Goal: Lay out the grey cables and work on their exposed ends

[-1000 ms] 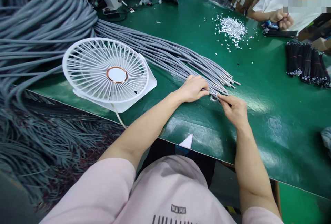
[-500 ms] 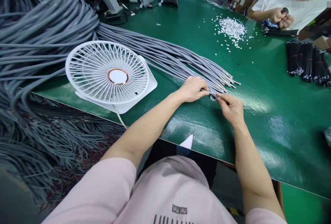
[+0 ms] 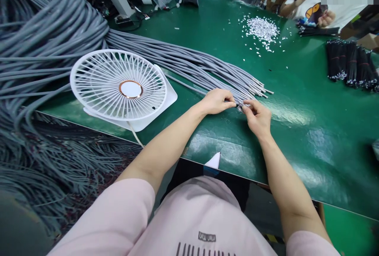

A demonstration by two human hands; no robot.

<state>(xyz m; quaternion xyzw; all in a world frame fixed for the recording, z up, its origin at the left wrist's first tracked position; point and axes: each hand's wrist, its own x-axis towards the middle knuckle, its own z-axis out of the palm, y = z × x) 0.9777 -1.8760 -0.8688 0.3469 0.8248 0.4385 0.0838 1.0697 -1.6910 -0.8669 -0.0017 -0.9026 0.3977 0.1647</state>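
Note:
My left hand (image 3: 220, 101) is closed around the end part of one grey cable (image 3: 189, 86) at the front of the bundle. Close beside it, my right hand (image 3: 257, 117) pinches the tip of that cable, where thin light strands (image 3: 239, 108) stick out between the two hands. The strands are too small to make out fully. Just behind both hands lies a bundle of grey cables (image 3: 177, 56), their whitish stripped ends (image 3: 257, 87) pointing right on the green table (image 3: 296, 141).
A white fan (image 3: 130, 89) stands left of my forearm. Coiled grey cables (image 3: 53, 23) fill the left side. Silvery scraps (image 3: 262, 29) are heaped at the back. Bundled black wires (image 3: 351, 64) lie at the right, near a co-worker's hand (image 3: 325, 18).
My right hand has moved left and closer to my left hand at the cable tip. Across the table, one of the co-worker's hands has risen away from the other.

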